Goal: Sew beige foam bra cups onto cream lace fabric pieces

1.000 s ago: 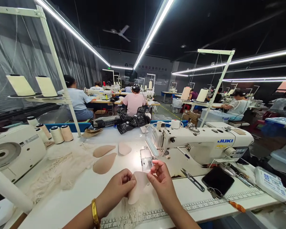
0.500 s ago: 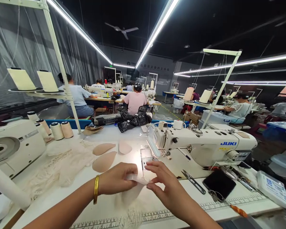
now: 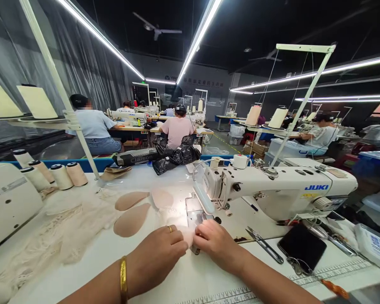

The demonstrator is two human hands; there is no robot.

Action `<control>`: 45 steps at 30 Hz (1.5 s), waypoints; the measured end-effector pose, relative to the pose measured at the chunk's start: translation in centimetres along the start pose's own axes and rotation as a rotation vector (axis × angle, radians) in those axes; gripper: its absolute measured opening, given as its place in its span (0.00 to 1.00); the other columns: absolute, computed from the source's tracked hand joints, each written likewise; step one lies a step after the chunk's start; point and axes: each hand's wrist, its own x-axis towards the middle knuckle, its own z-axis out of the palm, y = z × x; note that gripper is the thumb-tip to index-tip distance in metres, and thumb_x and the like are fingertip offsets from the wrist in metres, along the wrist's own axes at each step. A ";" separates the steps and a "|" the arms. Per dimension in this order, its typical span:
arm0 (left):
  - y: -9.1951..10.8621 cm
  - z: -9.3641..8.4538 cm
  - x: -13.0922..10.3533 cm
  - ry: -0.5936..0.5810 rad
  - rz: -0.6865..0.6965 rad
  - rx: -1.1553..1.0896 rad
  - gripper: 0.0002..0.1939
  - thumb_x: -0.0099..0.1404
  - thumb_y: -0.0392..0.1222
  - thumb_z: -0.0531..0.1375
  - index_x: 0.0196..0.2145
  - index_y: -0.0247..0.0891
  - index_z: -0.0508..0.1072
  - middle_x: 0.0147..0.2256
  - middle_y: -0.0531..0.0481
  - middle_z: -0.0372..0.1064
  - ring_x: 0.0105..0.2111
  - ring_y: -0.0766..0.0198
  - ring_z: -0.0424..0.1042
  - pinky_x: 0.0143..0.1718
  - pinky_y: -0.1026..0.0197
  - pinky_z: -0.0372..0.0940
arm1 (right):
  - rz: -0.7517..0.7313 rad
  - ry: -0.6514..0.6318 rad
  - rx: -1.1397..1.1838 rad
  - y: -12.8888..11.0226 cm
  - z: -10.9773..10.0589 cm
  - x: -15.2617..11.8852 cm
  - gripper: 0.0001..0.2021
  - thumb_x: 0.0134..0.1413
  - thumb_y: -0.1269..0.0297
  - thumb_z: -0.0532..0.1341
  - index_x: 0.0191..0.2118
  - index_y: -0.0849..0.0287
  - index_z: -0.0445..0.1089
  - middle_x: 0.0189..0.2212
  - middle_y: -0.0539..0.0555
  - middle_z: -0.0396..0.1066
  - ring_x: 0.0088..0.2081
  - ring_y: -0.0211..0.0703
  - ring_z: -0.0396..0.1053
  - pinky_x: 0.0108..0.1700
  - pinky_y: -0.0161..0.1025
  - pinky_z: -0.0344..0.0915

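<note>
Pale, thin fabric (image 3: 184, 234) lies between my hands, just in front of the needle area of a white sewing machine (image 3: 272, 190). My left hand (image 3: 160, 255), with a ring and a gold bracelet, is closed on the left side of this fabric. Fingers curled together, my right hand (image 3: 215, 245) pinches its right edge beside the metal needle plate (image 3: 194, 211). The fingertips partly cover the fabric. Two beige teardrop pads (image 3: 131, 220) rest to the left, with a paler piece (image 3: 162, 198) near them.
Cream lace (image 3: 72, 232) is heaped at the left by thread cones (image 3: 61, 176). Right of my hands are thread snips (image 3: 265, 245), a black phone-like object (image 3: 302, 248) and a plastic box (image 3: 375, 247). A black plastic bag (image 3: 177, 158) lies behind. People sit at other machines.
Both hands have closed in and brought the fabric up to the needle area. My right fingers, spread before, are now curled. The view has shifted slightly.
</note>
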 end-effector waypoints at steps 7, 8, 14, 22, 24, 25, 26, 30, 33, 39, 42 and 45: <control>-1.2 4.0 4.2 -0.028 0.002 0.174 0.11 0.64 0.25 0.59 0.28 0.38 0.68 0.31 0.48 0.70 0.30 0.56 0.67 0.31 0.55 0.59 | 0.058 -0.114 0.141 2.3 -1.1 -1.8 0.12 0.66 0.81 0.55 0.42 0.56 0.71 0.38 0.51 0.77 0.38 0.43 0.67 0.37 0.37 0.61; -1.3 4.6 4.2 0.008 -0.010 0.154 0.11 0.66 0.26 0.59 0.29 0.38 0.68 0.32 0.48 0.70 0.31 0.56 0.67 0.31 0.55 0.59 | 0.091 -0.120 0.180 2.4 -1.3 -2.0 0.14 0.65 0.81 0.54 0.44 0.55 0.71 0.40 0.52 0.77 0.39 0.43 0.67 0.39 0.37 0.63; -1.5 6.6 3.3 0.104 0.006 0.073 0.09 0.68 0.26 0.56 0.33 0.37 0.68 0.34 0.49 0.69 0.33 0.55 0.66 0.36 0.54 0.62 | 0.212 -0.189 0.255 2.5 -2.1 -2.4 0.19 0.61 0.83 0.56 0.48 0.53 0.73 0.39 0.53 0.74 0.39 0.45 0.65 0.39 0.38 0.64; -0.7 6.1 4.6 0.049 -0.085 0.014 0.10 0.72 0.30 0.53 0.35 0.37 0.70 0.36 0.46 0.69 0.34 0.53 0.67 0.36 0.51 0.65 | 0.264 -0.245 0.264 2.5 -2.2 -2.2 0.18 0.61 0.82 0.56 0.49 0.54 0.73 0.39 0.53 0.74 0.39 0.46 0.65 0.38 0.39 0.62; -0.6 5.9 4.7 0.043 -0.076 -0.014 0.09 0.73 0.32 0.53 0.36 0.37 0.71 0.37 0.46 0.70 0.34 0.53 0.68 0.38 0.50 0.66 | 0.277 -0.251 0.273 2.5 -2.3 -2.3 0.18 0.61 0.82 0.56 0.48 0.54 0.73 0.39 0.53 0.74 0.39 0.46 0.65 0.38 0.39 0.62; -0.6 5.8 4.7 0.040 -0.068 -0.017 0.09 0.73 0.33 0.53 0.36 0.37 0.71 0.37 0.46 0.71 0.34 0.53 0.68 0.39 0.50 0.66 | 0.282 -0.252 0.277 2.5 -2.3 -2.3 0.18 0.62 0.82 0.56 0.48 0.54 0.73 0.39 0.53 0.74 0.39 0.46 0.65 0.38 0.39 0.62; -0.6 5.8 4.7 0.040 -0.062 -0.012 0.09 0.73 0.33 0.53 0.36 0.37 0.71 0.37 0.46 0.71 0.34 0.53 0.69 0.39 0.49 0.66 | 0.286 -0.253 0.281 2.4 -2.3 -2.3 0.18 0.61 0.82 0.56 0.48 0.54 0.73 0.39 0.53 0.74 0.39 0.46 0.65 0.39 0.38 0.62; -1.2 5.8 4.9 0.060 -0.020 0.006 0.10 0.74 0.34 0.53 0.36 0.37 0.72 0.36 0.47 0.73 0.34 0.54 0.70 0.39 0.51 0.65 | 0.297 -0.258 0.271 2.4 -2.1 -2.3 0.18 0.60 0.83 0.57 0.48 0.54 0.72 0.38 0.53 0.73 0.40 0.47 0.66 0.39 0.38 0.63; -2.4 5.9 5.5 0.092 0.049 -0.050 0.09 0.74 0.34 0.54 0.37 0.38 0.72 0.37 0.48 0.74 0.35 0.55 0.71 0.40 0.53 0.64 | 0.317 -0.268 0.232 2.4 -2.1 -2.3 0.16 0.60 0.82 0.57 0.46 0.55 0.73 0.36 0.53 0.72 0.39 0.47 0.66 0.39 0.39 0.63; -5.4 6.0 7.4 0.175 0.236 -0.123 0.12 0.77 0.40 0.52 0.42 0.39 0.74 0.39 0.45 0.76 0.37 0.55 0.71 0.43 0.54 0.65 | 0.399 -0.293 0.143 2.5 -1.7 -2.6 0.11 0.61 0.80 0.57 0.40 0.56 0.71 0.36 0.53 0.69 0.38 0.47 0.66 0.36 0.39 0.61; -6.1 5.9 8.2 0.162 0.265 -0.138 0.14 0.78 0.40 0.51 0.42 0.39 0.75 0.40 0.44 0.77 0.39 0.55 0.72 0.45 0.54 0.67 | 0.406 -0.299 0.103 2.6 -1.2 -2.9 0.11 0.62 0.80 0.56 0.40 0.56 0.70 0.36 0.54 0.69 0.37 0.48 0.67 0.35 0.40 0.59; -6.5 5.8 8.6 0.154 0.269 -0.146 0.12 0.77 0.40 0.52 0.42 0.39 0.76 0.40 0.44 0.77 0.40 0.55 0.73 0.46 0.54 0.67 | 0.427 -0.306 0.093 2.7 -0.9 -3.0 0.12 0.61 0.80 0.56 0.41 0.56 0.70 0.36 0.55 0.69 0.37 0.48 0.67 0.34 0.40 0.58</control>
